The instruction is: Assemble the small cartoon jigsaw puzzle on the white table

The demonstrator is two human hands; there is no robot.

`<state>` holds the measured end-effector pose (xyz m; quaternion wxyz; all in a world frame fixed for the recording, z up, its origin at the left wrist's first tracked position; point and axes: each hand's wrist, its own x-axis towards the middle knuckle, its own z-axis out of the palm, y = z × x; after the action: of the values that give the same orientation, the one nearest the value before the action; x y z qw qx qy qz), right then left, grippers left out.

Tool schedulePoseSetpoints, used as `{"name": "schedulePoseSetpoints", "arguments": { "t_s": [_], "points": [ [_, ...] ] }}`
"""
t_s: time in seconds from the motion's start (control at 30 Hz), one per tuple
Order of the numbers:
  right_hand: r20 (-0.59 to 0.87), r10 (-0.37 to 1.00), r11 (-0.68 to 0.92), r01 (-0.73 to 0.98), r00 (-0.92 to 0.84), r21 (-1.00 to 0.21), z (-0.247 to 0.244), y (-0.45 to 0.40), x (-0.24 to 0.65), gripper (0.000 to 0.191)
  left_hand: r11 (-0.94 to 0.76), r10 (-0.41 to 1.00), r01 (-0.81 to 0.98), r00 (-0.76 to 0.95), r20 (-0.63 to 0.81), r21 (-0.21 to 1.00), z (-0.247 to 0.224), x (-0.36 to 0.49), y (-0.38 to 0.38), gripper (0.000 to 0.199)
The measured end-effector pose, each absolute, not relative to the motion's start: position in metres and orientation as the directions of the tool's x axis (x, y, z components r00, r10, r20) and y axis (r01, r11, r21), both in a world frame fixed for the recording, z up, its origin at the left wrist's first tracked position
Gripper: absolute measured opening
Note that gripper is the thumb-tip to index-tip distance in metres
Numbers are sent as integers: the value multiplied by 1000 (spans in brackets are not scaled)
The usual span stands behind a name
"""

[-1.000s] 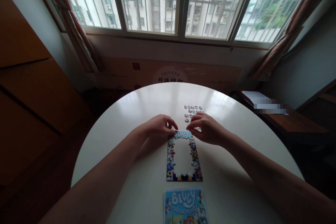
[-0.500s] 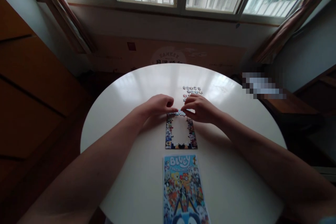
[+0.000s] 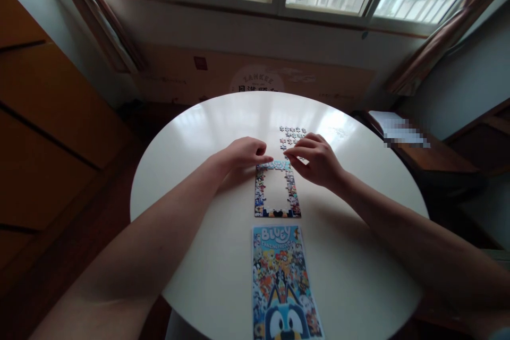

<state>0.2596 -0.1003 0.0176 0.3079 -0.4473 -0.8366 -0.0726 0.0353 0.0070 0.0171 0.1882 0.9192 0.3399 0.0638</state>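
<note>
A rectangular jigsaw puzzle frame (image 3: 260,191) lies on the table, its border joined and its middle showing white tabletop. My left hand (image 3: 245,152) rests at its top edge, fingers curled in, one digit stretched along the lettered top row. My right hand (image 3: 319,159) hovers by the top right corner, thumb and fingertips pinched together; whether a piece is between them is too small to see. Just beyond it, several loose puzzle pieces (image 3: 292,132) lie in rows, some hidden behind the hand. Nearer me is the Bluey picture sheet (image 3: 281,271), lying flat.
Everything stands on a white oval table (image 3: 191,133) with a glossy top. Behind it a printed cardboard box (image 3: 159,71) leans under the window. A wooden cabinet (image 3: 51,133) is on the left, and a brown bench (image 3: 430,154) with white paper on the right.
My right hand has drawn back from the puzzle's top edge, slightly right and toward the loose pieces. More of the lettered top row shows. My left hand stays at the edge; the view shifted a little.
</note>
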Motion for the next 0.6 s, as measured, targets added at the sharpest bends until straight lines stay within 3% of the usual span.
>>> {"name": "schedulePoseSetpoints", "arguments": {
  "t_s": [0.23,0.4,0.6],
  "points": [
    [719,658,570,771,-223,-283,0,-100,266,19,-671,664,613,748,-31,418,16,32,9,40],
    [680,667,573,793,-303,-208,-9,-93,271,16,-680,659,620,751,-44,392,18,31,9,45],
    [535,681,631,772,-500,-82,-9,-96,272,31,-708,645,615,763,-39,347,17,32,5,48]
  ]
}}
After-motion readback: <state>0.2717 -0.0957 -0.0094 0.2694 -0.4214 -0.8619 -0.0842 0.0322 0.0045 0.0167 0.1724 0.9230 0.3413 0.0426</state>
